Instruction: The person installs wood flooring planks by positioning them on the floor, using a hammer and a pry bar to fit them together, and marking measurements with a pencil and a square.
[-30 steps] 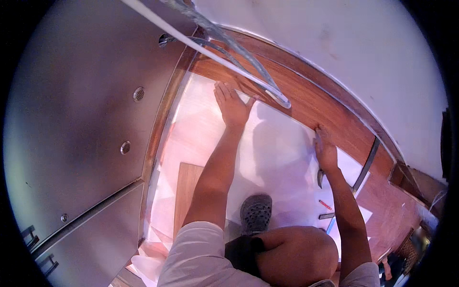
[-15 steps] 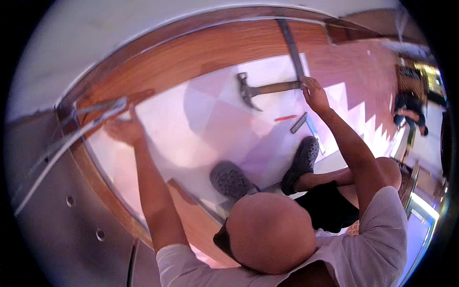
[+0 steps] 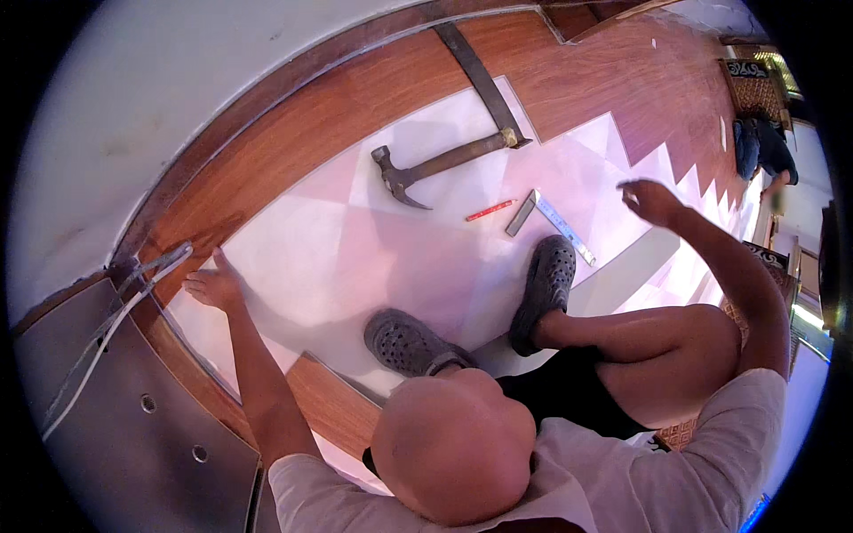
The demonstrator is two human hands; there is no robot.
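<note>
Head | left hand [image 3: 215,286] — grip spread, at plank edge [image 3: 267,202] | right hand [image 3: 655,203] — grip half-spread, apart from hammer [image 3: 453,157]

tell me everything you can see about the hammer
The hammer is a claw hammer with a dark, metal-looking head and a worn brown handle that looks wooden, with a paler band near its end. It lies on its side on the pale floor, head to the left, claw curving toward the wearer. Its handle end meets or overlaps the dark flat bar. Neither the left hand nor the right hand touches it.
</note>
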